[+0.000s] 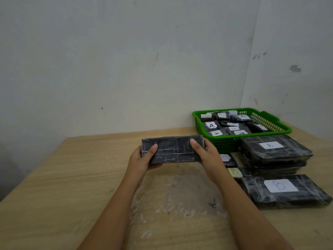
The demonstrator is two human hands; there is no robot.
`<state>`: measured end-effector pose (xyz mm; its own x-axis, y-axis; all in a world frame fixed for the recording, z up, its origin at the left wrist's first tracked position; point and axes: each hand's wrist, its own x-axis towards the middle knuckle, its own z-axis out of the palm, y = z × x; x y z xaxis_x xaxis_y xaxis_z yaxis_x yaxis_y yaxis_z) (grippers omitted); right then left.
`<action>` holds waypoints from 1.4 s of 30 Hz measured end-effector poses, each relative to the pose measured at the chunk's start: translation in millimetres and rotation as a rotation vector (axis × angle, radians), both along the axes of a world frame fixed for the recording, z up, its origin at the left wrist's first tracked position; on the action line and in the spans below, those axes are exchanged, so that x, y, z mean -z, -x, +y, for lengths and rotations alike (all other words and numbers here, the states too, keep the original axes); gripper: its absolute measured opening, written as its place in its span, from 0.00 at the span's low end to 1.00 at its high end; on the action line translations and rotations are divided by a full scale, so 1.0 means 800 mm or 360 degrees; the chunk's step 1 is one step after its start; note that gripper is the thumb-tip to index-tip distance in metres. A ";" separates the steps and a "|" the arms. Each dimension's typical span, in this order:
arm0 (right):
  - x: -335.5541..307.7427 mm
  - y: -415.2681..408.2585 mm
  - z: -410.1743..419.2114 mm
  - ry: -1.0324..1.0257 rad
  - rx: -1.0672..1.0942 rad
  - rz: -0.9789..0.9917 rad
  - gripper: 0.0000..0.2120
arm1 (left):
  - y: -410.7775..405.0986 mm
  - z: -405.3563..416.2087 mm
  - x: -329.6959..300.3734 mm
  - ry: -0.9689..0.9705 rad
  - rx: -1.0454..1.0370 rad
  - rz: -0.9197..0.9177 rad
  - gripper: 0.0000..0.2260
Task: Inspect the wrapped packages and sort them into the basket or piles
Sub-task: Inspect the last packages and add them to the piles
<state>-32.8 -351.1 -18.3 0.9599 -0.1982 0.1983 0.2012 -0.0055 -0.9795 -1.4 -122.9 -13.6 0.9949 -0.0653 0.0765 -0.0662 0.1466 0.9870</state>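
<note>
A long black package (173,149) wrapped in clear film is held above the middle of the wooden table, its dark unlabelled face toward me. My left hand (144,157) grips its left end, thumb on top. My right hand (205,156) grips its right end the same way. At the back right stands a green basket (270,131) holding several small black packages labelled A (212,126). In front of the basket lies a stack of large packages labelled B (273,152), and nearer me another B package (284,191). Two small B packages (228,159) lie partly behind my right wrist.
The wooden table (72,186) has worn pale patches in front of me. Plain walls meet in a corner behind the basket. The table's left edge runs diagonally toward the lower left.
</note>
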 end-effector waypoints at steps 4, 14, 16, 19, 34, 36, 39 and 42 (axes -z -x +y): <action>0.005 -0.004 -0.002 0.0021 0.0030 0.0011 0.20 | 0.002 -0.001 0.000 0.0008 0.0022 -0.0066 0.16; -0.004 0.009 0.004 0.0243 0.0032 0.0000 0.27 | -0.002 0.005 0.008 -0.0136 0.0028 -0.0217 0.34; -0.002 0.007 0.004 0.0274 0.0077 -0.0008 0.27 | 0.001 0.006 0.008 -0.0162 0.0060 -0.0251 0.35; 0.002 0.004 0.001 0.0270 0.0139 -0.0027 0.28 | 0.006 0.003 0.008 -0.0132 0.0147 -0.0284 0.36; 0.002 0.006 0.004 0.0401 0.0241 0.0045 0.47 | 0.013 -0.006 0.008 -0.0280 0.0031 -0.0370 0.29; 0.001 0.006 0.005 0.0320 0.0229 0.0073 0.46 | 0.014 -0.006 0.006 -0.0267 0.0020 -0.0361 0.26; 0.000 0.006 0.008 0.0245 0.0367 0.0111 0.43 | 0.016 -0.009 0.006 -0.0291 0.0084 -0.0382 0.25; 0.000 0.006 0.008 0.0275 0.0462 0.0111 0.38 | 0.019 -0.013 0.004 -0.0257 0.0116 -0.0376 0.23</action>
<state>-37.7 -345.0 -18.5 0.8807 -0.4345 0.1888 0.0996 -0.2198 -0.9704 -16.6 -133.4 -16.7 0.9431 -0.1662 0.2881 -0.2919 0.0016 0.9564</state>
